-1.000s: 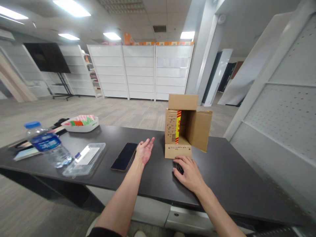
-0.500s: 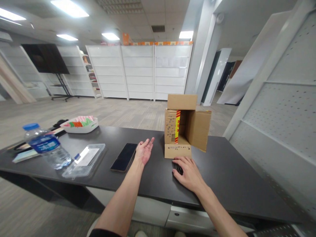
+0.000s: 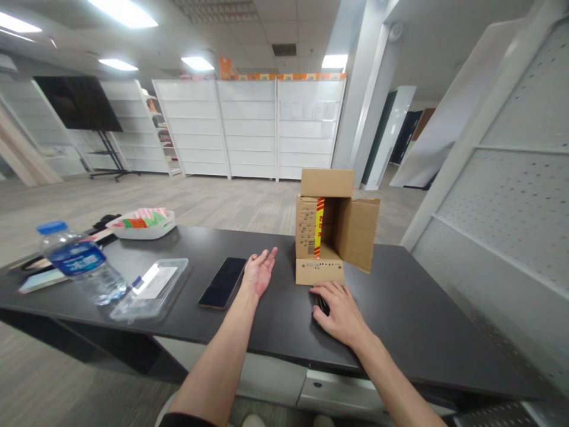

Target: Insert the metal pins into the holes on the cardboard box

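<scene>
My left hand (image 3: 260, 273) rests palm up on the dark tabletop, its fingers partly spread and nothing in it. Just left of it lies a black smartphone (image 3: 223, 283). My right hand (image 3: 340, 311) is palm down, its fingers curved over several thin dark pieces (image 3: 320, 303) that show between thumb and forefinger; their kind cannot be made out. Right behind that hand, a cardboard box (image 3: 307, 228) with red and yellow tape lies with its opening towards me. Its flaps stand apart, and small holes dot its side and lower flap.
On the left of the desk (image 3: 400, 308) are a water bottle (image 3: 80, 261) with a blue cap, a clear plastic case (image 3: 153, 290) and a white basket (image 3: 144, 230) of colourful items. A perforated panel (image 3: 502, 207) rises along the right. White cabinets (image 3: 246, 130) stand across the room.
Hardly anything differs. The view has shifted very slightly, and my right thumb has edged a little to the right, closer to the fingers. My left hand stays where it was.
</scene>
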### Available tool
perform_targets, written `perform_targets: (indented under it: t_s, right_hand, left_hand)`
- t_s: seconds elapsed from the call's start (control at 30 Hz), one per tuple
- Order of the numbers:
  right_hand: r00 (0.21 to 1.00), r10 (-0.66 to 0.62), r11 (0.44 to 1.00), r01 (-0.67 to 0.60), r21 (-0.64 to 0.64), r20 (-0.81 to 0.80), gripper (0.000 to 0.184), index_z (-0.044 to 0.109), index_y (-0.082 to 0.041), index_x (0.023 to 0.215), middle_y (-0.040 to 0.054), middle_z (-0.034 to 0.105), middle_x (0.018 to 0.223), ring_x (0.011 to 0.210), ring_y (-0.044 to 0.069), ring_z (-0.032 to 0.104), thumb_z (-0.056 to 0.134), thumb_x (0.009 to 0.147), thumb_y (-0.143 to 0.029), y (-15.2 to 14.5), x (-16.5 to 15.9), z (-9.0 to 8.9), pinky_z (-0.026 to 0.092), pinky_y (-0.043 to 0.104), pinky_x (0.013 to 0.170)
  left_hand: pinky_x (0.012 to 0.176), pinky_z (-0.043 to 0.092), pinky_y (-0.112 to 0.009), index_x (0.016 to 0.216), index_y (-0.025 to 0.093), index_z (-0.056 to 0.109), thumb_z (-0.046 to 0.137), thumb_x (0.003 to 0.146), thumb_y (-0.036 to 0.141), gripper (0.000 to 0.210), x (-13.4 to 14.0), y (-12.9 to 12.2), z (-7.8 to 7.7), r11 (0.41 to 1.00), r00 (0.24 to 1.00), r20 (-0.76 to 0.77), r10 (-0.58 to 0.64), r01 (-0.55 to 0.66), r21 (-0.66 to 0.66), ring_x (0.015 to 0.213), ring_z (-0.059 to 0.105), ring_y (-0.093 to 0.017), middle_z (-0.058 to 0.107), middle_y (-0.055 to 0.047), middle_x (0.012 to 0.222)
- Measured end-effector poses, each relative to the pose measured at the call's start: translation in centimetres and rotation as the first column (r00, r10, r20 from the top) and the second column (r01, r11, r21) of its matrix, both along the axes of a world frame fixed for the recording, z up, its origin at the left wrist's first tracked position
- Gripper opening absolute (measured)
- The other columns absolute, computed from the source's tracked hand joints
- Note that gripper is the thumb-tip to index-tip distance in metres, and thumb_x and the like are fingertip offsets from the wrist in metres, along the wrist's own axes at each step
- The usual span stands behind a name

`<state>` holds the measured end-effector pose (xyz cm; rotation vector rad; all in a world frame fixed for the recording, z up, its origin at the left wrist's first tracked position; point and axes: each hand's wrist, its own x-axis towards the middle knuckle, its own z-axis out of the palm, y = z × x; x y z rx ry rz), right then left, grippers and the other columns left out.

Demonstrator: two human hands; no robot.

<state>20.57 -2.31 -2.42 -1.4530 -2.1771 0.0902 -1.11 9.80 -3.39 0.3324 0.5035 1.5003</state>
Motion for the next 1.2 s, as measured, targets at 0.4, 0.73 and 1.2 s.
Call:
perform_targets:
  t_s: [0.4, 0.73, 1.2]
  right_hand:
    - [1.0, 0.024, 1.0, -0.024, -0.018, -0.019, 0.035, 0.061, -0.022, 0.106, 0.0056, 0.062, 0.108, 0.098, 0.023, 0.051, 0.053, 0.072, -0.019, 0.09, -0.04, -0.06, 0.032, 0.036, 0.088]
    - [0.999, 0.006, 1.0, -0.006, 0.01, -0.037, 0.022, 0.063, -0.022, 0.097, 0.0061, 0.064, 0.103, 0.095, 0.022, 0.054, 0.053, 0.077, -0.023, 0.15, -0.08, -0.15, 0.034, 0.036, 0.086]
    - [0.994, -0.003, 1.0, 0.006, 0.027, -0.108, 0.019, 0.064, -0.021, 0.096, 0.0045, 0.068, 0.094, 0.089, 0.02, 0.057, 0.047, 0.09, -0.028, 0.26, 0.14, -0.17, 0.038, 0.035, 0.083]
  left_hand:
    - [0.1, 0.031, -0.036, 0.061, 0.017, 0.04, 0.071, 0.064, 0.004, 0.034, -0.01, -0.05, 0.1, 1.0, 1.0, -0.006, 0.002, -0.002, -0.003, 0.097, 0.067, -0.022, 0.07, 0.003, 0.077]
    - [0.101, 0.03, -0.036, 0.06, 0.017, 0.04, 0.07, 0.065, 0.004, 0.033, -0.02, 0.08, 0.06, 1.0, 1.0, -0.003, -0.003, 0.003, -0.009, 0.097, 0.067, -0.022, 0.07, 0.003, 0.076]
    - [0.102, 0.031, -0.036, 0.06, 0.017, 0.041, 0.067, 0.067, 0.002, 0.031, 0.1, 0.17, 0.13, 0.999, 1.0, -0.003, 0.01, -0.01, -0.031, 0.095, 0.068, -0.021, 0.07, 0.003, 0.075]
